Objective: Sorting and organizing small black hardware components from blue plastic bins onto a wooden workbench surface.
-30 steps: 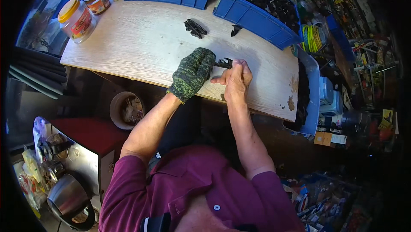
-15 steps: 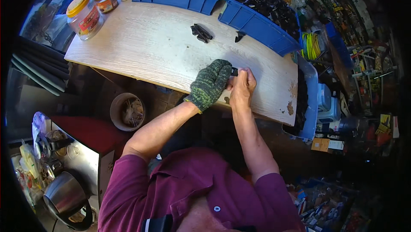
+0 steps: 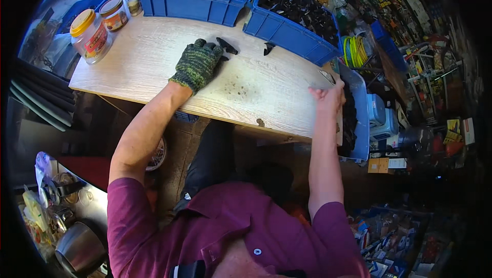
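My left hand, in a green-and-black knitted glove, rests on the white wood-grain table. Its fingers curl against the small pile of black plastic pieces, hiding part of it. Out at the table's right edge is my bare right hand. Its thumb points left, while its other fingers bend around a dark, curved thing whose kind is not clear. Another black piece lies by itself before the right-hand blue crate.
Two blue crates of black parts line the table's far side. A blue tub stands beside its right edge. Lidded jars occupy the far left corner. Dark crumbs dot the tabletop.
My hands were together at the table's middle, around a small black thing. They have parted: the left has gone left and forward to the pile, the right out to the right edge.
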Tool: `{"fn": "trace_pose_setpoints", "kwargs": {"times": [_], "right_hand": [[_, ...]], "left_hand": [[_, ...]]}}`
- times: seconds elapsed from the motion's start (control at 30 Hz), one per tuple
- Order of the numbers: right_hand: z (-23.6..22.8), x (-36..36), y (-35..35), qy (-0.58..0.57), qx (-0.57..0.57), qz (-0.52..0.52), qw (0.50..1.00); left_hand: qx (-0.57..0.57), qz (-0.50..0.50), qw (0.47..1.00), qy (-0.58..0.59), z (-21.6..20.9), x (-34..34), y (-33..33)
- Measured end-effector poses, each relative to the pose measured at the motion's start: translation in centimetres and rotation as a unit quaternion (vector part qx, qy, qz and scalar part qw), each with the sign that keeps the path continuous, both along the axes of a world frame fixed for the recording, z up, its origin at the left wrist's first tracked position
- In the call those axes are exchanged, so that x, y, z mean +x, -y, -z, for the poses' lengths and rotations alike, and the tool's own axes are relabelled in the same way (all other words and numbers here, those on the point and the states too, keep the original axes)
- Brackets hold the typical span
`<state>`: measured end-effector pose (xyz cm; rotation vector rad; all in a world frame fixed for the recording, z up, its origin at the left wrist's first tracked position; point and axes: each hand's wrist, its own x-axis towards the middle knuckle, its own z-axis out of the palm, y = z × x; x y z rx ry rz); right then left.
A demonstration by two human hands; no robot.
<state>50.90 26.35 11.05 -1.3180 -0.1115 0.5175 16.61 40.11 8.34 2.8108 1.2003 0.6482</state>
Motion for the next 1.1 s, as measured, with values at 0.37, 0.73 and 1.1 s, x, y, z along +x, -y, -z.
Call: {"fn": "trace_pose_setpoints", "kwargs": {"times": [0.37,0.73,1.1], "right_hand": [[1.4,-5.7,-3.8,0.039,-0.169,-0.157,0.972],[1.7,-9.2,-10.5,0.275,-0.344,-0.261,0.859],[3.1,-8.7,-10.2,0.305,-0.312,-0.239,0.867]], "left_hand": [[-0.130,-0.008,0.990,-0.046,-1.3,0.8,1.5],[-0.194,0.012,0.892,0.408,0.5,2.1,4.8],[0.016,-0.071,0.983,0.169,1.3,2.7,4.8]]}}
